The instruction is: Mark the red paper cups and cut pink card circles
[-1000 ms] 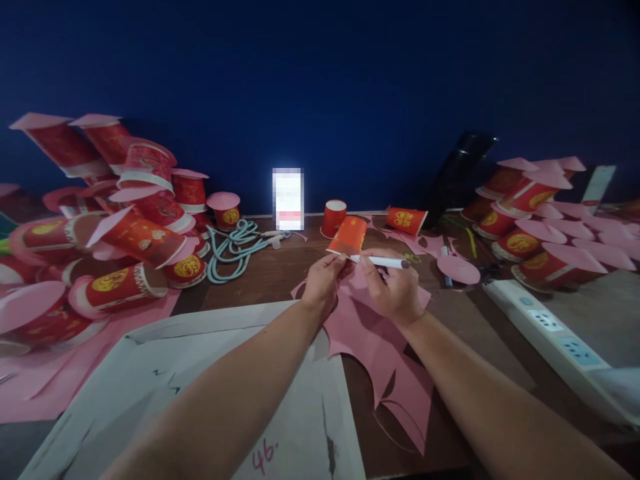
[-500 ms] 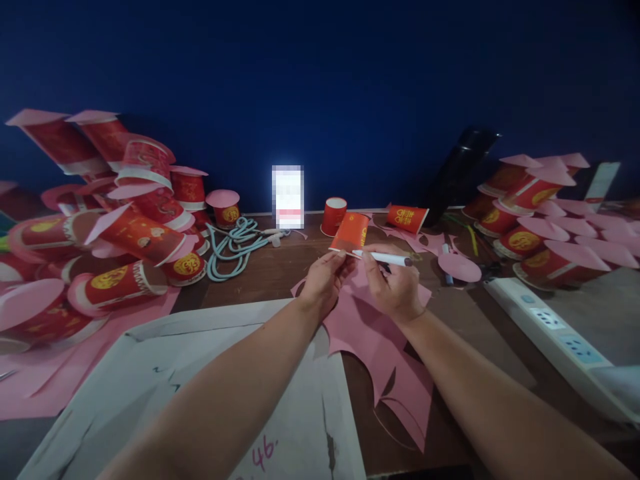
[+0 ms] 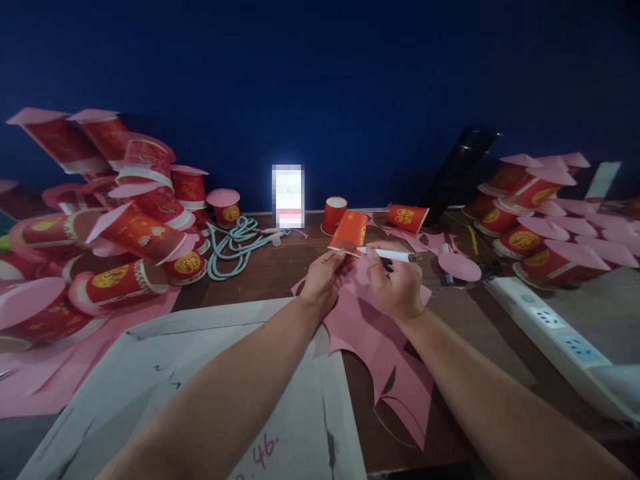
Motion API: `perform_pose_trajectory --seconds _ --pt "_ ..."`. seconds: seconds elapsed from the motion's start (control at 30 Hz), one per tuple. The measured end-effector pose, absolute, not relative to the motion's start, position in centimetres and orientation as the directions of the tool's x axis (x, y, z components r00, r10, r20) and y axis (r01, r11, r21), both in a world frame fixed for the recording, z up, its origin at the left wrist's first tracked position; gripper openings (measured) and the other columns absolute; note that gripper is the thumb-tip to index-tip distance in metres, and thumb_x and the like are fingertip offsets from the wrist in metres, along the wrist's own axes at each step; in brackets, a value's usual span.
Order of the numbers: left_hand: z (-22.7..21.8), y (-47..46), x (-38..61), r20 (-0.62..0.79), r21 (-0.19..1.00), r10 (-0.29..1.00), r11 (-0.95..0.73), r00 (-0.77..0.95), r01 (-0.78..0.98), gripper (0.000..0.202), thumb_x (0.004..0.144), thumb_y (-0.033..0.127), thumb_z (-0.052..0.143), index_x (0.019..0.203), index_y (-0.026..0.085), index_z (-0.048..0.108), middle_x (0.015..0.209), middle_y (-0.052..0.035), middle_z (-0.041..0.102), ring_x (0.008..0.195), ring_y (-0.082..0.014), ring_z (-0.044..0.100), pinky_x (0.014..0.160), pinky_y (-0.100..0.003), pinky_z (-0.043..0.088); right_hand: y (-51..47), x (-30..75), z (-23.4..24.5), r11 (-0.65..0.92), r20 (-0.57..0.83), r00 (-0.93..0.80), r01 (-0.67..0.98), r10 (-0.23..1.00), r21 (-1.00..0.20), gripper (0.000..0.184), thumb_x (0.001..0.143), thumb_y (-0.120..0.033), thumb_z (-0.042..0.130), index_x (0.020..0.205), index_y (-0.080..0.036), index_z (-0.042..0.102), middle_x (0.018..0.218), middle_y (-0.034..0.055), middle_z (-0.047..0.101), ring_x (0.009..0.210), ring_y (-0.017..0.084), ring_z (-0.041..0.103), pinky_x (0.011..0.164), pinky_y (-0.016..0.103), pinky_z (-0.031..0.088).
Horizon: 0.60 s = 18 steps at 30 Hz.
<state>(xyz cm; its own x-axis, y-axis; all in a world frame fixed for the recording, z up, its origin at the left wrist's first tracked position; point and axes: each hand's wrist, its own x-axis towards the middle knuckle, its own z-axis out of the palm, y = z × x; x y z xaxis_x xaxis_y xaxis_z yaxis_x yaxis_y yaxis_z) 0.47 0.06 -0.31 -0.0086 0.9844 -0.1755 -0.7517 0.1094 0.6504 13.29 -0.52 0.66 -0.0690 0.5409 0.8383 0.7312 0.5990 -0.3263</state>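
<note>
Left hand (image 3: 325,280) grip pinching red paper cup (image 3: 350,233) above pink paper (image 3: 370,333), right hand (image 3: 397,287) grip closed around white marker (image 3: 390,255) touching the cup's rim, desk (image 3: 270,267) beneath

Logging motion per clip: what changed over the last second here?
The right hand slid the white pen slightly right and up along the rim of the red cup, which the left hand raised a touch. Both grips held; the pink paper, cup piles and power strip stayed put.

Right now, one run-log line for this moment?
left hand: holds red paper cup | right hand: holds white pen, tip at cup edge | under hands: pink paper
</note>
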Motion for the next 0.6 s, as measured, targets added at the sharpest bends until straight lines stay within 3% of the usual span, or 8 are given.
perform_pose_trajectory --seconds 0.6 --pt "-0.48 0.20 0.50 -0.149 0.674 0.989 0.120 0.025 -0.729 0.004 0.073 0.013 0.066 0.071 0.010 0.066 0.072 -0.0029 0.064 0.066 -0.0074 0.059 0.077 -0.023 0.046 -0.56 13.13 0.81 0.603 0.827 -0.071 0.720 0.557 -0.344 0.015 0.089 -0.028 0.053 0.094 -0.020 0.064 0.091 0.0071 0.071 0.089 0.021 0.065 0.081 0.037 0.049"
